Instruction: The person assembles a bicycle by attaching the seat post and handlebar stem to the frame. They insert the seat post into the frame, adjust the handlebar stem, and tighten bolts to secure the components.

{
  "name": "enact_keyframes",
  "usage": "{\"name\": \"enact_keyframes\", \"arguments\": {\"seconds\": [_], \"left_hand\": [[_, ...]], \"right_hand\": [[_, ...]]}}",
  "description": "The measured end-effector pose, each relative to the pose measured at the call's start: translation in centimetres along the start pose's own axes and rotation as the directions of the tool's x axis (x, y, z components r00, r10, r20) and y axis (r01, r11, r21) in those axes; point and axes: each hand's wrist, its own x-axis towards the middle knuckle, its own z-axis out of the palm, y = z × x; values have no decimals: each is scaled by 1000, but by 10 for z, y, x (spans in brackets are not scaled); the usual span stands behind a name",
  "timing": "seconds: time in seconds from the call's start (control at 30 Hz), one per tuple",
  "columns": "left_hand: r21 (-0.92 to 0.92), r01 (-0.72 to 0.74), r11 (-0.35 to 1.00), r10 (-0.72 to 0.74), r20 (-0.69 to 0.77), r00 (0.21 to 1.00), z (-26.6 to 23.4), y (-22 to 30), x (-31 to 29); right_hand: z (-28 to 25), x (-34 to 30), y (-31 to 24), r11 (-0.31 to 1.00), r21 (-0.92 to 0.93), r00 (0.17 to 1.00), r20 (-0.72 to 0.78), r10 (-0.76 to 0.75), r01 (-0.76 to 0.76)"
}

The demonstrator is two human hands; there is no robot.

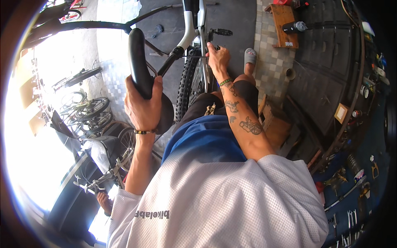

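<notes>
A bicycle with a light-coloured frame (189, 35) stands in front of me. My left hand (142, 105) is wrapped round the wide rear of its black saddle (138, 58), thumb on one side and fingers on the other. Below the saddle runs a black seatpost (168, 65). The knobbly tyre (188, 82) of the rear wheel sits between my two arms. On the wheel's right side, my right hand (218, 58) is closed beside the frame near the pedal (221, 32). What its fingers grip is too small and partly hidden to make out.
A black repair-stand arm (89, 26) reaches in from the upper left. Several bicycles stand at left, where another person's hand (104, 201) shows. At right are a wooden stool (282, 27) with a dark bottle (294, 27), dark cabinets (324, 53) and a tool wall (351, 215).
</notes>
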Motion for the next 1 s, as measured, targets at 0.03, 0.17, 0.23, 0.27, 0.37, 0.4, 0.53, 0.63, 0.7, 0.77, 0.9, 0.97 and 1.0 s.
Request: {"name": "enact_keyframes", "arguments": {"seconds": [0.03, 0.17, 0.23, 0.27, 0.37, 0.4, 0.53, 0.63, 0.7, 0.77, 0.9, 0.97, 1.0], "left_hand": [[1, 5, 1000, -5, -5, 1000, 0, -2, -1], [-16, -12, 1000, 12, -23, 1000, 4, -8, -1], [-23, -5, 1000, 5, -23, 1000, 6, -8, -2], [-36, -2, 999, 2, -10, 1000, 5, -7, -1], [-40, -1, 999, 1, -1, 1000, 3, -7, 0], [-24, -10, 1000, 10, -15, 1000, 4, -10, -1], [-1, 8, 1000, -8, -7, 1000, 1, -5, 0], [1, 5, 1000, -5, -8, 1000, 1, -10, -1], [-29, -7, 1000, 7, -9, 1000, 2, -11, 0], [-29, -22, 999, 21, -17, 1000, 2, -10, -1], [-22, -46, 999, 45, -35, 998, 1, -10, 0], [-41, -20, 999, 20, 0, 1000, -2, -8, -1], [-50, 19, 999, -18, 26, 999, -4, -6, -2]], "right_hand": [[1, -5, 0, 996, -57, 997, -33, -69, 67], [3, 0, 5, 895, -110, 893, -83, -443, 433], [1, 6, 3, 713, -141, 702, -126, -701, 687], [-7, 6, 4, 599, -223, 596, -86, -798, 769], [-14, -11, 1, 709, -120, 714, 0, -700, 695], [-16, -16, 2, 787, -117, 794, 20, -608, 606], [-37, -36, 30, 820, 299, 844, 400, 358, -489], [-64, -34, 17, 462, 231, 441, 793, 420, -856], [-72, -28, 18, 319, 235, 323, 910, 258, -918], [-71, -4, 24, 160, 266, 299, 924, 237, -951], [-69, 19, 16, -25, 200, 192, 962, 192, -979], [-74, 33, 23, 240, 195, 248, 944, 216, -951], [-75, 29, 14, 652, 179, 395, 896, 201, -737]]}}
